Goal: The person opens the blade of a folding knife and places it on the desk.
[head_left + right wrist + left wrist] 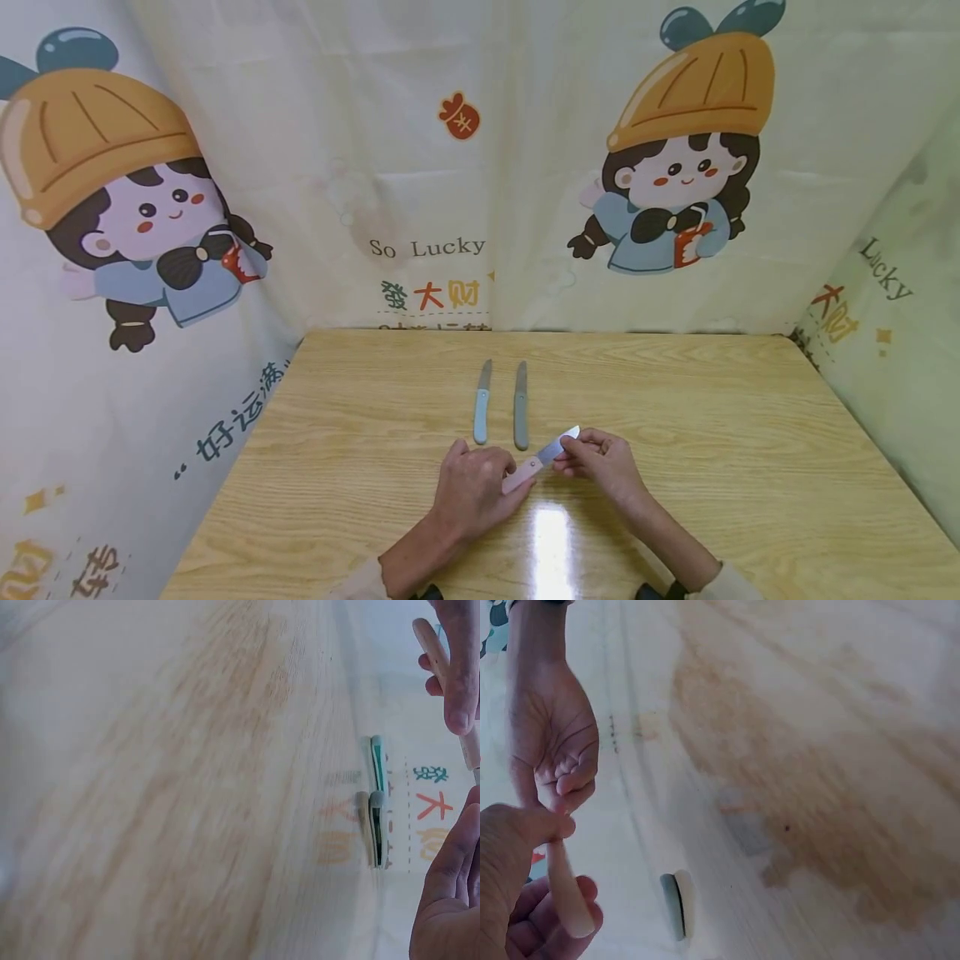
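A knife with a pale pink handle [519, 477] is held aslant over the front middle of the table, its blade [550, 452] pointing up and to the right. My left hand [472, 487] grips the handle; in the left wrist view the thumb presses near its blade end and the other fingers [536, 922] lie behind it. Near the tip, my right hand [611, 471] pinches the blade between thumb and fingers, which cover part of it. Just beyond the hands lie a light blue knife [481, 417] and a grey-green knife [521, 421].
The wooden table [360, 467] stretches out on both sides of the hands. A printed cloth [540, 208] hangs behind it and along both sides. Both lying knives have their blades toward the back edge. A bright reflection shows on the table at the front.
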The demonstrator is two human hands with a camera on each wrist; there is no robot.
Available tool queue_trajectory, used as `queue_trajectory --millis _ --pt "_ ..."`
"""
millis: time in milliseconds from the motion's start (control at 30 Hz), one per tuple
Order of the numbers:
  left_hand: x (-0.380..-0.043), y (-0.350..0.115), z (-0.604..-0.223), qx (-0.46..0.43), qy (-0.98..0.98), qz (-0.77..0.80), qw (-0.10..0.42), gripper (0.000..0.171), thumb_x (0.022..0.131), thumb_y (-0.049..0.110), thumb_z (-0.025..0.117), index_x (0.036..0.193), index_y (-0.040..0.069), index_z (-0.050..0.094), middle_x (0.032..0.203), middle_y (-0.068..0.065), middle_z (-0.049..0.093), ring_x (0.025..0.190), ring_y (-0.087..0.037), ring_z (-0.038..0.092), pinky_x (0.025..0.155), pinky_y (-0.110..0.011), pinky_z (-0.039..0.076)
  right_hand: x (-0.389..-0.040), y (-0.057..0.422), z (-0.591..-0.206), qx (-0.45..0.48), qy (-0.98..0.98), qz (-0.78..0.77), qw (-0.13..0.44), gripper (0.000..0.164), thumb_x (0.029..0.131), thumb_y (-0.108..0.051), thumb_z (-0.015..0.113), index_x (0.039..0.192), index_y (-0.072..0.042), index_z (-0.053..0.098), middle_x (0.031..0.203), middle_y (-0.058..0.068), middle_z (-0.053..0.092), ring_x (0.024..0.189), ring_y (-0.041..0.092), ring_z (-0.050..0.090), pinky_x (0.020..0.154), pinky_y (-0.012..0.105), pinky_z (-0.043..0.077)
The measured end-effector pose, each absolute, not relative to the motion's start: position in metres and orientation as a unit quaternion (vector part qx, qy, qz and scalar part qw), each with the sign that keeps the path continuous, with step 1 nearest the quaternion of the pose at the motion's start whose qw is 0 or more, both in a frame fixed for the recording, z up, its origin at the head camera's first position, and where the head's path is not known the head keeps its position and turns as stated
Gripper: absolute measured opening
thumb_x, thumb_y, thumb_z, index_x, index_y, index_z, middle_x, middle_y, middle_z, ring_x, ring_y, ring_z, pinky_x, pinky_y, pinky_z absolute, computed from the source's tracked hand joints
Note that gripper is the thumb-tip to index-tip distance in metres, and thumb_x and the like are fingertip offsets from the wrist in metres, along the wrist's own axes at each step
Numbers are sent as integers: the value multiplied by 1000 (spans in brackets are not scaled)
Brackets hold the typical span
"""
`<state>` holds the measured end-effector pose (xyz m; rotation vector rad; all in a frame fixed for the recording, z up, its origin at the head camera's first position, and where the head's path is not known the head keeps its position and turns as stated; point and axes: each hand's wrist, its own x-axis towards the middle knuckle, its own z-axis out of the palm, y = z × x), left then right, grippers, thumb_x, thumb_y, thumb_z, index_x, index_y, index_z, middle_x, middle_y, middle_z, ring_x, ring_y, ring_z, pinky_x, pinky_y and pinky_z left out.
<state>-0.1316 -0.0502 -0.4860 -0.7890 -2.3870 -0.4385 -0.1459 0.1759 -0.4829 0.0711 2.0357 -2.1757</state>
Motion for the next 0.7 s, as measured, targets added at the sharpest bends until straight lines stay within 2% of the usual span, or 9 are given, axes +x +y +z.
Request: queue_trajectory --millis 167,333,433,533,700 --pt "-134 -49 -483 -298 -912 -142 243 34 78 48 86 74 20 67 65 12 63 51 1 47 58 -24 30 -147 177 -485 42 680 -729 73 20 99 -7 66 102 13 63 85 21 73 75 24 74 70 32 60" --pt "-133 -47 -482 -302 -922 -125 205 33 80 49 85 80 19 70 77 9 65 62 -5 54 60 -25 41 -147 179 -488 44 668 -739 76 24 100 -10 66 105 13 64 89 21 72 79 25 74 75 34 59" --pt "-133 -45 -483 -302 -924 -153 180 26 83 40 84 82 18 71 81 7 62 65 -5 54 57 -21 46 -148 181 -487 30 663 -742 92 32 102 -17 65 110 14 64 92 19 72 83 24 73 78 34 59" --pt "-134 -42 -484 -286 -921 -226 139 19 86 29 82 80 15 71 78 9 58 61 0 48 52 -15 43 -148 180 -485 -12 662 -739 123 41 104 -22 62 116 16 61 98 18 71 89 23 71 84 36 57" --pt "-136 -38 -486 -261 -898 -344 83 12 87 18 79 79 14 72 74 12 56 62 2 49 53 -13 41 -145 177 -484 -82 680 -708 169 41 103 -19 63 124 16 58 113 14 69 100 19 68 91 35 54"
